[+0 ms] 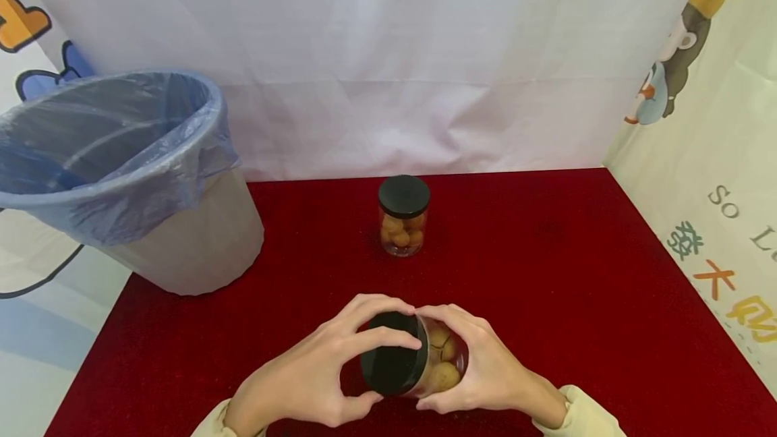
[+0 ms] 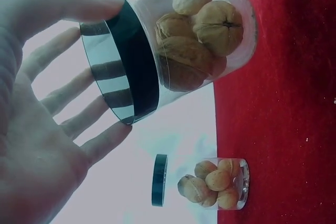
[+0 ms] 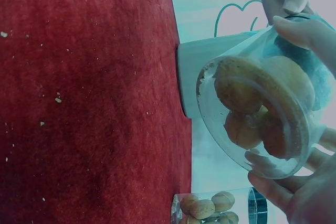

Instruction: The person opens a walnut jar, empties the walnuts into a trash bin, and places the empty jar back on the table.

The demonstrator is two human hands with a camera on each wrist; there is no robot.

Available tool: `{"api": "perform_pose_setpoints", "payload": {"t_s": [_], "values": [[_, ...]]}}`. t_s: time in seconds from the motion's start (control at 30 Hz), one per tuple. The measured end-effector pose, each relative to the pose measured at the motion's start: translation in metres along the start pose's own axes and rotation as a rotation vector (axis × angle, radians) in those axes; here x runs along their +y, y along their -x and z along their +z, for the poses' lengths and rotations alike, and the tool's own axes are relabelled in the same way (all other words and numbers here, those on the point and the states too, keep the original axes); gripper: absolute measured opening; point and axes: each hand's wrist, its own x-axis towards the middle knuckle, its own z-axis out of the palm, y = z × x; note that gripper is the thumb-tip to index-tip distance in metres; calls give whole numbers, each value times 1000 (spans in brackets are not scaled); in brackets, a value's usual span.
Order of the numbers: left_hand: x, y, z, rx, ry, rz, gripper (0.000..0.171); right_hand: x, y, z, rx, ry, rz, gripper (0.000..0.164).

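Observation:
Both hands hold a clear jar of walnuts [image 1: 446, 363] at the near middle of the table, tilted so that its black lid [image 1: 388, 366] leans to the left. My left hand [image 1: 318, 366] grips the lid, thumb on the near side and fingers spread over the far side and top. Around the clear body curls my right hand [image 1: 488, 359], thumb near and fingers far. The jar's round base [image 3: 252, 119] shows raised from the cloth in the right wrist view. In the left wrist view the lid's band [image 2: 136, 56] sits on the jar's mouth.
A second lidded jar of walnuts [image 1: 403, 224] stands upright farther back on the red tablecloth [image 1: 546, 275]. At the left is a pale bin [image 1: 212, 241] lined with a bluish plastic bag [image 1: 139, 201]. White curtains [image 1: 425, 52] enclose the back and sides.

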Motion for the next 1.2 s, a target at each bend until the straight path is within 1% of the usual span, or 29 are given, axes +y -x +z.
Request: {"api": "perform_pose_setpoints", "payload": {"t_s": [0.1, 0.3, 0.47, 0.57, 0.7, 0.8, 0.87, 0.97, 1.07, 1.2], "values": [[-2, 0, 1, 18, -10, -14, 74, 0, 0, 0, 3, 11, -1, 87], [-3, -1, 4, 93, -54, -113, 72, 2, 2, 1, 15, 16, -3, 89], [-2, -2, 7, 156, -84, -162, 69, -1, 2, 0, 17, 18, 13, 88], [-1, -3, 8, 174, -112, -184, 67, -3, 1, 0, 17, 24, 13, 87], [1, -4, 9, 182, -148, -203, 68, -4, 2, -1, 17, 29, 7, 86], [2, -3, 7, 175, -158, -217, 70, -3, 2, 0, 18, 30, 1, 87], [3, -2, 5, 159, -135, -212, 73, -2, 2, 0, 18, 27, -1, 88], [4, 0, 0, 116, -73, -165, 74, -2, 1, -1, 15, 20, -6, 89], [6, 1, -6, 54, -9, -112, 76, -5, -1, -2, 12, 5, -12, 88], [7, 2, -10, -13, 2, -89, 80, -14, -6, -5, 15, -21, -21, 85]]}}
